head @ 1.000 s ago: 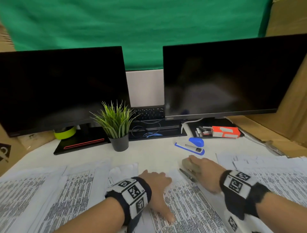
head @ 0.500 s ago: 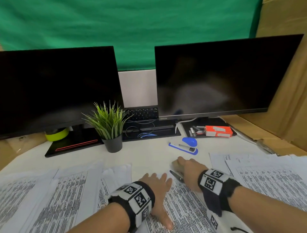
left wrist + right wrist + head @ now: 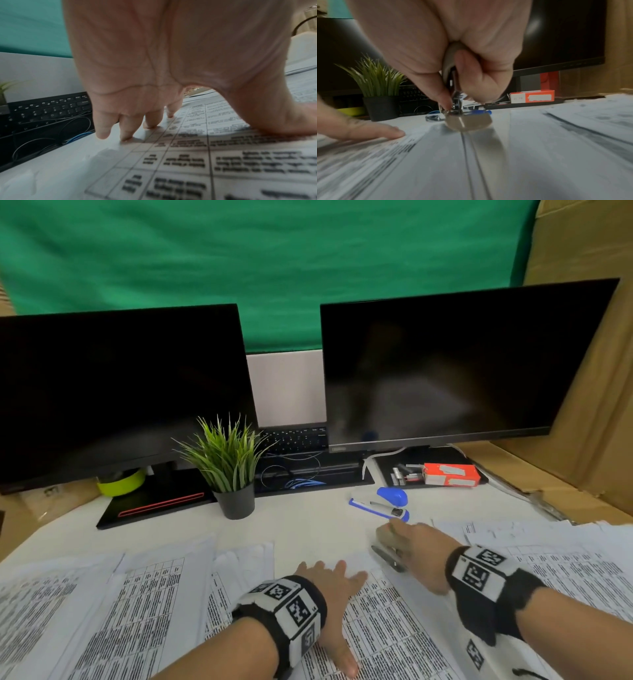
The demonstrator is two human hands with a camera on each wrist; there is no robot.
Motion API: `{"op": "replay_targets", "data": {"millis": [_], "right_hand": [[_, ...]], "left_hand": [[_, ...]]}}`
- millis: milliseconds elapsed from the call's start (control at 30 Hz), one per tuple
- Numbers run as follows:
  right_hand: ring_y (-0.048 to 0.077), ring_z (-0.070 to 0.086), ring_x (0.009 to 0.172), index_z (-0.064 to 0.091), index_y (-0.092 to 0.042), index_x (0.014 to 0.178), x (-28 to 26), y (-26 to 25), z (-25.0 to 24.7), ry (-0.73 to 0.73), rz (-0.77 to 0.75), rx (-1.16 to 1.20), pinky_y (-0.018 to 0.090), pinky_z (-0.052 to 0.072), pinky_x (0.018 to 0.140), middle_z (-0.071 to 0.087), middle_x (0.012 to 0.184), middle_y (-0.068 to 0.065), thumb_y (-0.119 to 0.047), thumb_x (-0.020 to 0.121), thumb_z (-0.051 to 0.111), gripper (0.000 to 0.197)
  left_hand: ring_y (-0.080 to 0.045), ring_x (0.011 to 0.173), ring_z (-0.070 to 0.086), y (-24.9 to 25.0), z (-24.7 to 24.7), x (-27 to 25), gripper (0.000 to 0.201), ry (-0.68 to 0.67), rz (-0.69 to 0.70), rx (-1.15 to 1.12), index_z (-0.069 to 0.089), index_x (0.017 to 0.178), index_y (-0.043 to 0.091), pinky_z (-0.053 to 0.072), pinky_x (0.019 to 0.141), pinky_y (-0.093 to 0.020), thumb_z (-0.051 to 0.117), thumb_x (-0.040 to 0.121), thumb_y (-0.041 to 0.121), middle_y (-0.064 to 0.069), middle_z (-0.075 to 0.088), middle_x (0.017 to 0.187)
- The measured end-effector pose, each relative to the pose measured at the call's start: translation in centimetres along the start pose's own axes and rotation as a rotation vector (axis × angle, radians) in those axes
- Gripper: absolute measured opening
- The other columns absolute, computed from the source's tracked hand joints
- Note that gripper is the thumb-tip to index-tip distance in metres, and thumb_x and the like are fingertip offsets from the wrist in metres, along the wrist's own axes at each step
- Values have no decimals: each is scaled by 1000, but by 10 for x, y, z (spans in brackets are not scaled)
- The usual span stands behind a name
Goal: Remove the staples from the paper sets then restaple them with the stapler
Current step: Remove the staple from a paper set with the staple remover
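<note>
A printed paper set (image 3: 387, 628) lies in front of me, and my left hand (image 3: 329, 583) presses flat on it with straight fingers (image 3: 150, 121). At the set's top right corner my right hand (image 3: 402, 539) grips a beige stapler (image 3: 383, 537), fingers and thumb curled round it (image 3: 455, 102). The stapler's front end (image 3: 469, 122) sits low over the paper (image 3: 488, 162). Whether a staple is in the corner is hidden.
A blue tool (image 3: 390, 501) lies open just beyond my right hand, with an orange staple box (image 3: 450, 474) behind it. More paper sets lie at left (image 3: 102, 604) and right (image 3: 565, 563). A potted plant (image 3: 233, 474), two monitors and a keyboard (image 3: 294, 438) stand at the back.
My right hand with the stapler has shifted slightly right and forward, nearer the blue tool. The left hand stays flat on the paper. The head view has swung a little.
</note>
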State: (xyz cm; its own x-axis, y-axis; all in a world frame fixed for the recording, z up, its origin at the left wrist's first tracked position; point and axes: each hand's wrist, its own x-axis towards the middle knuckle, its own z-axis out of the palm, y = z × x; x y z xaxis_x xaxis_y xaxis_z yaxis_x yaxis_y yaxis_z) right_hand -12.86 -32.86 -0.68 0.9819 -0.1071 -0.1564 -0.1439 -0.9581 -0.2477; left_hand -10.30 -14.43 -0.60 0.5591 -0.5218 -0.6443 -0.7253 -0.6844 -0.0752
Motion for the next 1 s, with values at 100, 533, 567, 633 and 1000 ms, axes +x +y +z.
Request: {"op": "replay_targets", "data": {"millis": [100, 533, 567, 633, 1000], "right_hand": [[26, 57, 96, 35, -22, 137, -18, 5, 4, -60, -14, -50, 32, 48, 83, 50, 112, 7, -17, 91, 51, 49], [26, 56, 110, 19, -21, 144, 15, -17, 22, -95, 113, -15, 32, 48, 89, 43, 126, 10, -5, 86, 57, 72], [25, 55, 112, 17, -20, 146, 22, -18, 24, -90, 129, 5, 31, 47, 91, 43, 129, 10, -6, 87, 56, 72], [24, 56, 111, 18, -17, 146, 36, -21, 25, -75, 138, 49, 30, 47, 88, 47, 130, 10, -8, 88, 53, 68], [19, 53, 83, 22, -33, 140, -14, 5, 9, -91, -66, -82, 26, 47, 75, 44, 109, 2, -8, 90, 48, 61]], "left_hand": [[-43, 147, 1, 4, -8, -2, 122, -29, 24, 11, -16, 151, 37, 1, 117, -60, 77, 74, 53, -11, -14, 161], [-47, 144, 9, 13, -10, 0, 120, 1, 12, 101, -14, 153, 31, 1, 118, -55, 75, 75, 55, -19, -2, 161], [-47, 144, 10, 13, -10, 1, 121, 0, 15, 108, -14, 153, 31, 2, 119, -55, 75, 75, 55, -19, -1, 160], [-47, 143, 15, 12, -8, 6, 121, 7, 17, 119, -14, 152, 33, 5, 118, -56, 75, 73, 57, -20, 2, 160], [-46, 145, 9, 5, -6, 4, 121, 25, 35, 97, -13, 152, 32, 0, 117, -57, 75, 74, 56, -17, -3, 161]]}}
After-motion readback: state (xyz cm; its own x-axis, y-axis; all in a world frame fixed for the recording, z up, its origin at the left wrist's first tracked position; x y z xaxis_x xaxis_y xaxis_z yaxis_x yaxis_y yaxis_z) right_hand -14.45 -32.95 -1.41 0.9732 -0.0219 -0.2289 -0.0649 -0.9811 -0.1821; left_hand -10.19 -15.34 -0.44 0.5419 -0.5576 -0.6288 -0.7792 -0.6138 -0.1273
